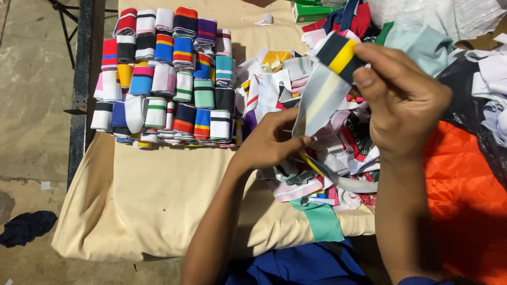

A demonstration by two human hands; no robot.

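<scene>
Both hands hold one knit rib strip [323, 91] stretched above a heap of loose strips [327, 158]. My right hand [404, 97] pinches its upper end, which is navy with a yellow band. The lower, grey-and-cream end is pinched by my left hand [269, 142]. The strip hangs slanted between the hands, partly folded.
Several rows of folded striped strips [169, 79] are stacked at the table's far left on a cream cloth [158, 195]. An orange fabric [465, 195] lies to the right, a green box [311, 10] at the back, blue cloth [301, 266] at the near edge, concrete floor to the left.
</scene>
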